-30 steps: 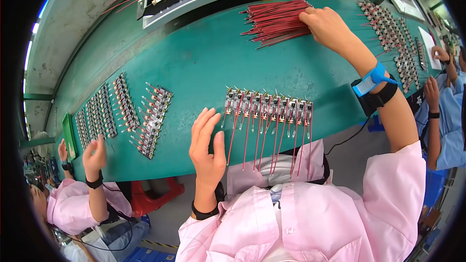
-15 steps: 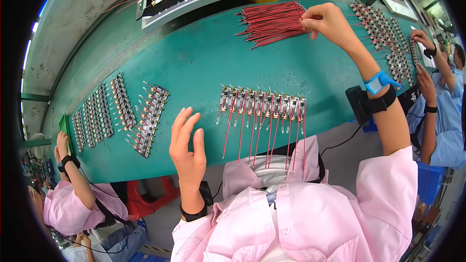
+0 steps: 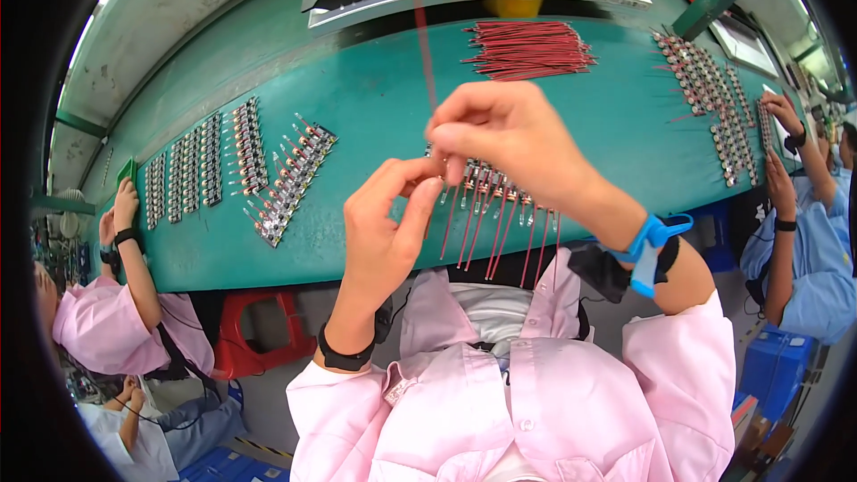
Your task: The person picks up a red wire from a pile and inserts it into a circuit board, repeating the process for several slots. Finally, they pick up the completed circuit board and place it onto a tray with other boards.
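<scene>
My right hand (image 3: pixel 518 129) is closed in a pinch on a single red wire (image 3: pixel 424 45), which stands up from the fingertips and is blurred by motion. My left hand (image 3: pixel 384 228) meets it at the fingertips, thumb and forefinger pinched together; whatever lies between them is hidden. Just beyond and below the hands, a row of small circuit boards (image 3: pixel 504 186) lies on the green table (image 3: pixel 384 89). Several red wires hang from that row toward me over the table edge. The row's left end is covered by my hands.
A pile of red wires (image 3: pixel 531 49) lies at the far side, before a rack (image 3: pixel 482 0) of wired boards. Board strips (image 3: pixel 299 178) lie left; more boards (image 3: pixel 705 94) lie right. Co-workers sit at both sides. A red stool (image 3: pixel 259 335) stands below the table.
My right hand has come from the wire pile to the board row, carrying a red wire. My left hand has risen to meet it, its spread fingers now pinched. The view has shifted slightly.
</scene>
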### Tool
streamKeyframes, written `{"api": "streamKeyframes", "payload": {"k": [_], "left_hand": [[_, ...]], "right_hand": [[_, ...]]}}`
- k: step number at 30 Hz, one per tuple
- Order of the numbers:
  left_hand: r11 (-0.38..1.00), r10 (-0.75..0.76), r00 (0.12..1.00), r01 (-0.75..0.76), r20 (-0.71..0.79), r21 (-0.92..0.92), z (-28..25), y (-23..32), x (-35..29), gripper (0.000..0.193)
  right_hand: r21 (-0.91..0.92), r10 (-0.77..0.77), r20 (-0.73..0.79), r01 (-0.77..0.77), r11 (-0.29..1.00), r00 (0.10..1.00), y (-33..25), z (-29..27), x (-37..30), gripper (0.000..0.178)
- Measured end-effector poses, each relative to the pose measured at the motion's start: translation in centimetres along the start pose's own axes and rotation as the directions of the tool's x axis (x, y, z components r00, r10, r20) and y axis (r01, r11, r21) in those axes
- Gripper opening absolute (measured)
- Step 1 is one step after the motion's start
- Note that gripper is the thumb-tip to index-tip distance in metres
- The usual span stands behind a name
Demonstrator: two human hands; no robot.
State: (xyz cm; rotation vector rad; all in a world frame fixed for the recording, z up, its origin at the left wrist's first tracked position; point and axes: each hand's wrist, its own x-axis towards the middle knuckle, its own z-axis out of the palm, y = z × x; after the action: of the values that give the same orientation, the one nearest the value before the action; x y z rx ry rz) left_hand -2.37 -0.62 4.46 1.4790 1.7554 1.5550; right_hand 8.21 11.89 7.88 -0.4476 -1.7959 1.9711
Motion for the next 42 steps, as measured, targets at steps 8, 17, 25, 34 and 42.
{"api": "streamKeyframes", "payload": {"k": [8,17,25,34,42], "left_hand": [[0.99,-0.058,0.997,0.051,-0.056,-0.129,0.0,0.6,-0.5,0.007],[1.0,0.006,0.997,-0.007,-0.082,-0.014,-0.3,0.2,-0.5,0.008],[0.999,0.03,0.994,-0.031,-0.106,-0.013,0.0,-0.7,-0.2,0.006],[0.987,-0.158,0.987,0.158,-0.021,-0.037,-1.0,-2.8,-0.6,0.007],[0.954,-0.057,0.983,0.104,-0.173,0.28,-1.6,-5.2,-1.4,0.011]], "right_hand": [[-0.272,-0.15,-0.006,0.142,0.952,0.989,0.2,1.3,-1.5,0.011],[-0.428,-0.234,-0.004,0.21,0.879,0.972,0.4,1.5,-1.8,0.011],[-0.429,-0.159,0.004,0.146,0.892,0.987,0.8,1.3,-1.2,0.01],[-0.55,-0.31,0.055,0.288,0.784,0.949,3.4,1.0,0.6,0.011],[-0.599,-0.01,-0.113,-0.06,0.799,0.994,3.8,-5.0,3.1,0.01]]}}
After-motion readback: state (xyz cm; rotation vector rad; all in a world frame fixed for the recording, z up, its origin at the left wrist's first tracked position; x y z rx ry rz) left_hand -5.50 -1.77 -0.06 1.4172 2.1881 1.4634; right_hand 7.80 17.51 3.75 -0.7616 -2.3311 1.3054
